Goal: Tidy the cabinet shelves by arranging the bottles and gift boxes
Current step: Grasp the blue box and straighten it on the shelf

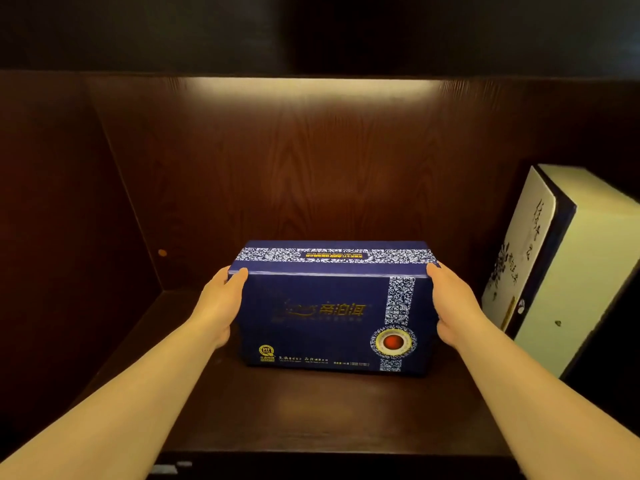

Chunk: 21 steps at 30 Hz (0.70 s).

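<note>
A dark blue gift box (322,317) with white floral bands and a red round emblem stands on its long edge on the wooden shelf (311,417), in the middle of the compartment. My left hand (221,303) presses against its left end, thumb on the top edge. My right hand (450,306) clasps its right end the same way. The box's bottom edge appears to rest on the shelf.
A tall cream gift box (550,271) with black calligraphy and a navy spine leans at the right side of the compartment, close to my right hand. The dark wood side wall (69,220) bounds the left. The back panel (311,161) is lit from above.
</note>
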{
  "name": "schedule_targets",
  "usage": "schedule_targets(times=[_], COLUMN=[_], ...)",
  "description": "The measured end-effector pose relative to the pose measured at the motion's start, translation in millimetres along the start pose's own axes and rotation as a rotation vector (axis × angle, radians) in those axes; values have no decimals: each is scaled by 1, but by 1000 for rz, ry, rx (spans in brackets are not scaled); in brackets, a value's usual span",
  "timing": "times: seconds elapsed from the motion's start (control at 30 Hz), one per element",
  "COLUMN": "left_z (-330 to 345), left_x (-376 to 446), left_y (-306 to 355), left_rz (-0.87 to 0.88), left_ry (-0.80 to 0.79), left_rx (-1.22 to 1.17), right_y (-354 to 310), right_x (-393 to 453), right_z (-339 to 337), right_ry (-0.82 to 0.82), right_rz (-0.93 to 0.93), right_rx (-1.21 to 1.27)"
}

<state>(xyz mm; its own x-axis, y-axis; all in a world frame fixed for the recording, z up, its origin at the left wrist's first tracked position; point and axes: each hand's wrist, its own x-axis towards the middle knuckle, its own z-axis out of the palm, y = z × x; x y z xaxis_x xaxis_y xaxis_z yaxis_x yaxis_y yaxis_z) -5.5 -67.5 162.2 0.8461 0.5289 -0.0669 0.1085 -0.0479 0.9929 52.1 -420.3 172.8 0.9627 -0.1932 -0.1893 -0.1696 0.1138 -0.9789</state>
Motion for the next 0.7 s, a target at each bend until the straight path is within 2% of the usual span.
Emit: schedule_targets(times=[0.5, 0.7], left_z=[-79, -89], left_x=[-80, -100], left_y=[-19, -25], left_rz=[66, 95], left_ry=[-36, -18], left_rx=[-37, -15], right_y=[40, 44], right_x=[-92, -107], right_z=[-5, -11], right_ry=[-99, -108], right_rz=[-58, -82], right_rx=[28, 22])
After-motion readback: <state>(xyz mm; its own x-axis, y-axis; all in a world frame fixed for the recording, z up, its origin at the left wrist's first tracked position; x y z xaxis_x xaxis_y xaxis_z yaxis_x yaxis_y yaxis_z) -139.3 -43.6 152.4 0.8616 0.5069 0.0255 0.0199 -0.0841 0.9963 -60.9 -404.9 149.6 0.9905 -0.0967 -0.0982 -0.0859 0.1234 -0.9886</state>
